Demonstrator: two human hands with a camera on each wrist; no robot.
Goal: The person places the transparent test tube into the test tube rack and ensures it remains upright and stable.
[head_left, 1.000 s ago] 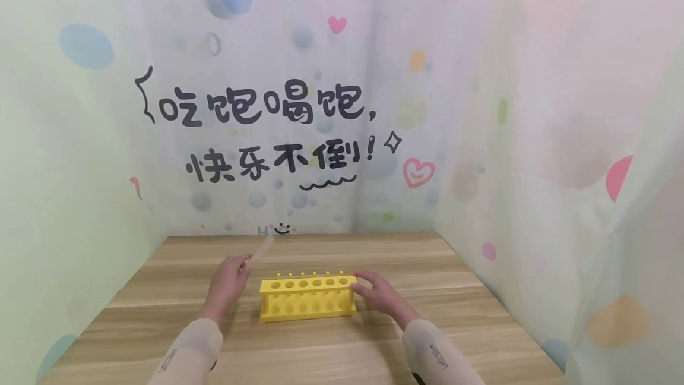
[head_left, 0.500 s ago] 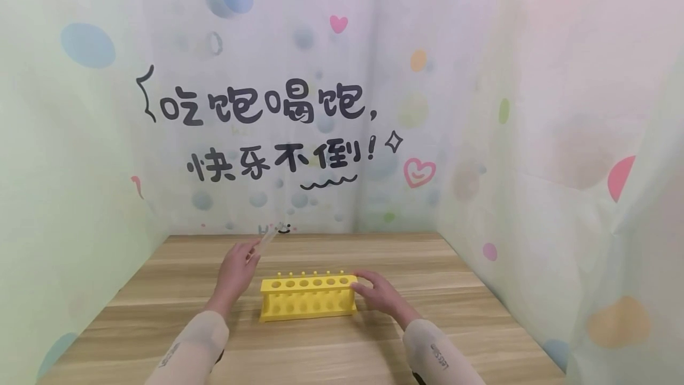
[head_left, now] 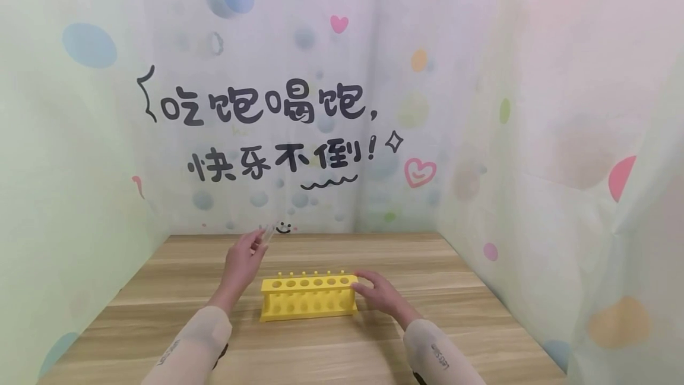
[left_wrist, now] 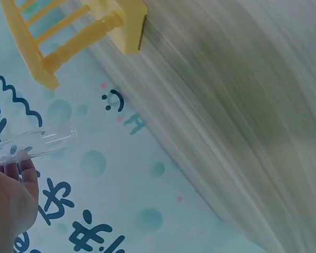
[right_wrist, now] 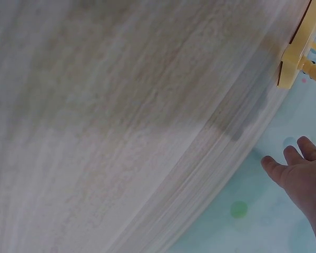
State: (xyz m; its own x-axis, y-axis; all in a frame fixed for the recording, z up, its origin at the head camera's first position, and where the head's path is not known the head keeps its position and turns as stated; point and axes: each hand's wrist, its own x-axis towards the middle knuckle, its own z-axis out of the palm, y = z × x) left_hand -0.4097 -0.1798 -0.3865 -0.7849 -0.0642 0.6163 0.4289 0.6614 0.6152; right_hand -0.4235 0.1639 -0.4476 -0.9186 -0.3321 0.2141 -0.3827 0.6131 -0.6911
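Observation:
A clear test tube [head_left: 269,234] is pinched in the fingers of my left hand [head_left: 243,263], raised above the table behind the rack's left end. The tube tilts up to the right; in the left wrist view its clear end [left_wrist: 55,139] sticks out past the fingertips. A yellow test tube rack [head_left: 310,316] stands upright on the table, its row of round holes bare and short pegs along the back. My right hand [head_left: 382,294] holds the rack's right end, thumb in front and index finger at the top corner. Its other fingers [right_wrist: 292,156] reach out loosely.
The wood-grain table [head_left: 320,352] runs back to a printed curtain [head_left: 288,34] with dark lettering. More curtain hangs along the left and right sides of the table.
My left hand has risen and shifted slightly right, turning the test tube so that less of it shows. The right hand and the rack have stayed put.

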